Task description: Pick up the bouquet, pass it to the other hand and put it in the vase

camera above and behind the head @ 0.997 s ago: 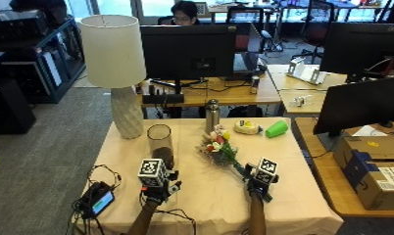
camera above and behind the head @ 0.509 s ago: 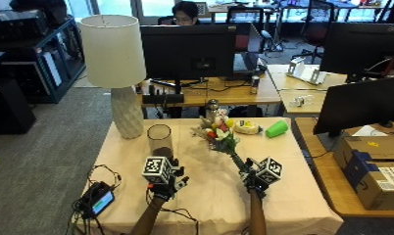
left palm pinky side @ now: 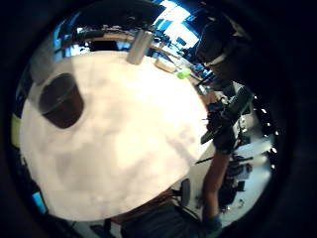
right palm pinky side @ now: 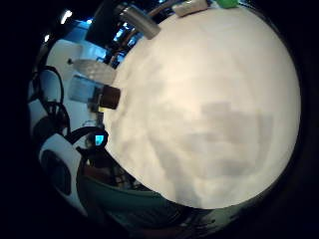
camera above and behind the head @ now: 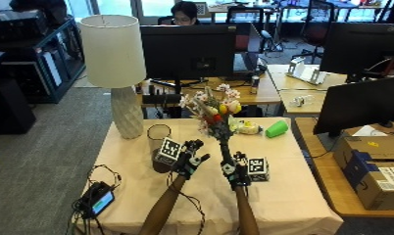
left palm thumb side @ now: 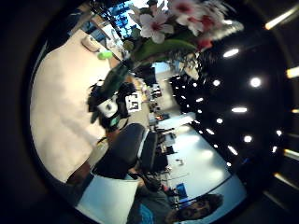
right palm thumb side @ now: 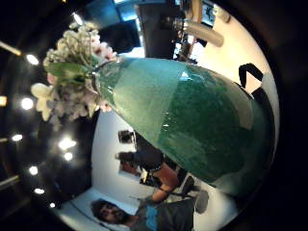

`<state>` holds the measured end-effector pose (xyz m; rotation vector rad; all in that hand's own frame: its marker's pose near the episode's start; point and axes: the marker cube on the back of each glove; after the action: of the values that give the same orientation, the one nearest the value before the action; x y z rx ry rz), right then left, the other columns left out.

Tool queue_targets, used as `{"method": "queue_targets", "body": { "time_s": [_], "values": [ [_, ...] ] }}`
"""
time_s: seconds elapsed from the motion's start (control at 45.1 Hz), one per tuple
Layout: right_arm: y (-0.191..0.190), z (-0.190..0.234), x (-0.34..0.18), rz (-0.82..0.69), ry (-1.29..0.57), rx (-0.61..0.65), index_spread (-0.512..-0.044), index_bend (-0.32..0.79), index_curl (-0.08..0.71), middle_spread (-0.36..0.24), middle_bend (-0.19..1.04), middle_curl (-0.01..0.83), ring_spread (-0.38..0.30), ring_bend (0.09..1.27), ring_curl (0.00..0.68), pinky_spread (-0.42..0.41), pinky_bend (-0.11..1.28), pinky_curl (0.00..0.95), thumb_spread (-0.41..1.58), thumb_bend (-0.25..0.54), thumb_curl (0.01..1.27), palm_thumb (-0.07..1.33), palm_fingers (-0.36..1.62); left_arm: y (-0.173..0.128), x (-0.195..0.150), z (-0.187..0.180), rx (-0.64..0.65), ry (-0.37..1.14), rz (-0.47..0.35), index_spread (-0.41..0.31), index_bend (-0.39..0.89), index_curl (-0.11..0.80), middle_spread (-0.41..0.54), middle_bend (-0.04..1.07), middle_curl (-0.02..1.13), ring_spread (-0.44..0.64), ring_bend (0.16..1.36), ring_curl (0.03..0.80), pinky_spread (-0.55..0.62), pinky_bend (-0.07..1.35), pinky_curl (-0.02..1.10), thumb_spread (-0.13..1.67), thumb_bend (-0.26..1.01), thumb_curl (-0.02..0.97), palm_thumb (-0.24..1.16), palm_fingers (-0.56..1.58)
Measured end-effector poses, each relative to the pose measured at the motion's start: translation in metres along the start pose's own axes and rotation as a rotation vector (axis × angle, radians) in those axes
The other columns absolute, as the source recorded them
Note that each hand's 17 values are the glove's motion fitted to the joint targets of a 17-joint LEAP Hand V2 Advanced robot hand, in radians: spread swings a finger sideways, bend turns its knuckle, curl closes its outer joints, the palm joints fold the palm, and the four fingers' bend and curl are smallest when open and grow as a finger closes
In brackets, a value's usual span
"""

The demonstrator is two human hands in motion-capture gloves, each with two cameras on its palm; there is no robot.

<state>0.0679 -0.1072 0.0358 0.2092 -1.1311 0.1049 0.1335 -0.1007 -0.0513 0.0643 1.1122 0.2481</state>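
Right hand (camera above and behind the head: 234,172) gripped the bouquet (camera above and behind the head: 213,113) by its stem, now lifted upright off the worktop (camera above and behind the head: 282,191). Left hand (camera above and behind the head: 188,160) had risen beside it, fingers spread, holding nothing.

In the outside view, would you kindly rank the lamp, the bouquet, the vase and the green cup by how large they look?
1. lamp
2. bouquet, held upright by the right hand
3. vase
4. green cup, lying farther back, so nearness may shrink it

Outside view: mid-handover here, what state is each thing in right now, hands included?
bouquet: upright, lifted off the table, gripped by its green stem wrap
right hand: grips the bouquet's wrap
left hand: fingers spread, beside the wrap, holding nothing
vase: upright on the table, nothing in it
lamp: upright, unlit
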Motion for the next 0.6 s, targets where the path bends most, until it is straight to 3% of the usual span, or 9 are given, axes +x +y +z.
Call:
{"method": "queue_targets", "body": {
  "time_s": [0.133, 0.244, 0.332, 0.399, 0.509, 0.554, 0.598],
  "values": [
    [0.003, 0.02, -0.015, -0.027, -0.046, -0.043, -0.276, 0.22, 0.555, -0.206, 0.63, 0.563, -0.231, 0.81, 0.507, -0.324, 0.54, 0.447, 0.18, -0.031, 0.76, 1.01, 1.38, -0.024, 0.019, 0.003, -0.013, 0.076, 0.003, 0.017, 0.1, 0.254, 0.015, 0.25, 0.39, 0.18, 0.61, 0.294, 0.29, 0.42, 0.36, 0.93, -0.01, 0.331, 0.21, 0.46],
    [0.004, 0.038, -0.026, -0.058, -0.12, -0.085, -0.276, 0.22, 0.561, -0.206, 0.63, 0.564, -0.231, 0.82, 0.507, -0.323, 0.55, 0.449, 0.18, -0.03, 0.77, 1.01, 1.38, -0.036, 0.037, 0.005, 0.006, 0.123, 0.175, 0.044, 0.09, 0.242, 0.009, 0.25, 0.39, 0.17, 0.61, 0.298, 0.28, 0.42, 0.36, 0.9, -0.01, 0.345, 0.28, 0.45],
    [0.008, 0.052, -0.038, -0.069, -0.182, -0.112, -0.276, 0.22, 0.565, -0.206, 0.63, 0.565, -0.231, 0.82, 0.507, -0.323, 0.55, 0.449, 0.18, -0.031, 0.77, 1.01, 1.38, -0.039, 0.035, 0.011, 0.0, 0.195, 0.016, 0.055, 0.1, 0.237, 0.007, 0.25, 0.39, 0.16, 0.62, 0.302, 0.28, 0.41, 0.36, 0.88, -0.01, 0.356, 0.32, 0.45],
    [0.013, 0.062, -0.048, -0.072, -0.199, -0.131, -0.276, 0.22, 0.568, -0.204, 0.63, 0.566, -0.231, 0.81, 0.507, -0.323, 0.55, 0.45, 0.19, -0.031, 0.77, 1.01, 1.38, -0.041, 0.039, 0.016, 0.008, 0.273, -0.039, 0.06, 0.1, 0.231, 0.006, 0.25, 0.39, 0.15, 0.62, 0.303, 0.27, 0.41, 0.36, 0.87, -0.02, 0.361, 0.35, 0.46],
    [0.014, 0.074, -0.053, -0.123, -0.208, -0.14, -0.279, 0.22, 0.574, -0.202, 0.63, 0.566, -0.232, 0.82, 0.506, -0.323, 0.55, 0.451, 0.19, -0.031, 0.78, 1.0, 1.38, -0.035, 0.069, 0.009, 0.141, 0.23, -0.184, 0.052, 0.09, 0.223, -0.006, 0.25, 0.39, 0.1, 0.63, 0.305, 0.22, 0.42, 0.37, 0.84, -0.02, 0.372, 0.39, 0.52],
    [0.016, 0.077, -0.056, -0.125, -0.201, -0.143, -0.279, 0.21, 0.576, -0.199, 0.63, 0.567, -0.231, 0.82, 0.507, -0.323, 0.55, 0.451, 0.19, -0.03, 0.78, 1.01, 1.38, -0.037, 0.067, 0.009, 0.142, 0.27, -0.182, 0.035, 0.1, 0.221, -0.041, 0.27, 0.39, 0.04, 0.65, 0.306, 0.17, 0.41, 0.36, 0.84, -0.01, 0.382, 0.44, 0.6],
    [0.017, 0.08, -0.057, -0.12, -0.198, -0.151, -0.279, 0.21, 0.578, -0.197, 0.63, 0.567, -0.231, 0.82, 0.507, -0.323, 0.55, 0.451, 0.19, -0.03, 0.78, 1.01, 1.38, -0.041, 0.061, 0.009, 0.097, 0.36, -0.099, 0.01, 0.1, 0.221, -0.075, 0.28, 0.39, 0.0, 0.65, 0.308, 0.13, 0.41, 0.36, 0.83, -0.01, 0.389, 0.47, 0.67]
  ]
}}
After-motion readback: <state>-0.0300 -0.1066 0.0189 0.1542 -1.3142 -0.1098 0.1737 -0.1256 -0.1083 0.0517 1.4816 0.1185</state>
